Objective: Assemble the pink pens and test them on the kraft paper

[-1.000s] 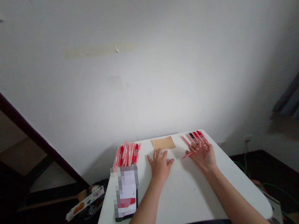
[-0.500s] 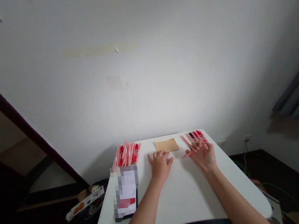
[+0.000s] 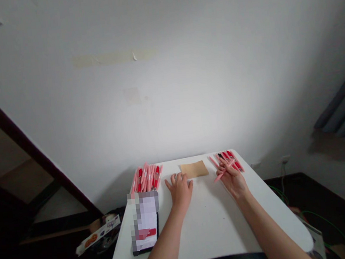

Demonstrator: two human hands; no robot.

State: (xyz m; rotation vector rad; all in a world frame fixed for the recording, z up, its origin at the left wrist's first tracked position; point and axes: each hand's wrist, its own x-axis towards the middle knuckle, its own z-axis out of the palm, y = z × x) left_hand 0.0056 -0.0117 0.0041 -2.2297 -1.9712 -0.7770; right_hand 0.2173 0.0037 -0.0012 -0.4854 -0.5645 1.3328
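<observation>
Pink pen [image 3: 218,177] crosses right hand [image 3: 233,180] inside table's [image 3: 211,229] edge; left hand [image 3: 180,191] apart.

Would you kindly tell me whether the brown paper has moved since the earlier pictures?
Yes: judged against the white table, the brown paper has shifted rightward and slightly toward the table's near edge.

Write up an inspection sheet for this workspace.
Surface: white table, rounded corners.
Job's things: pink pen in the right hand; left pens and right pens at the far corners; tan card between.
Clutter: phone on the table, nearer than the left pens.
Hands: left hand palm down, fingers spread, nothing seen held; right hand's fingers grip the pink pen.
Cables: green cables, floor at right.
Surroundings: pale wall ahead; grey curtain at right.
</observation>
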